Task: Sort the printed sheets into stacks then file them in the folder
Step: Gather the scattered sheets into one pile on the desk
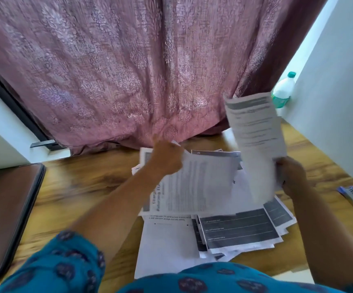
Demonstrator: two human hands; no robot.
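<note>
A loose heap of printed sheets (234, 229) lies on the wooden table (86, 187), some with dark header blocks. My left hand (167, 157) grips the far edge of one sheet (196, 182) and lifts it off the heap. My right hand (292, 172) holds another sheet (256, 140) upright above the heap's right side, pinched at its lower edge. A brown folder (8, 208) lies closed at the table's left edge. The picture is blurred by motion.
A mauve patterned curtain (129, 70) hangs behind the table and touches its back edge. A plastic bottle with a green cap (283, 89) stands at the back right by the wall. Pens (351, 195) lie at the table's right edge.
</note>
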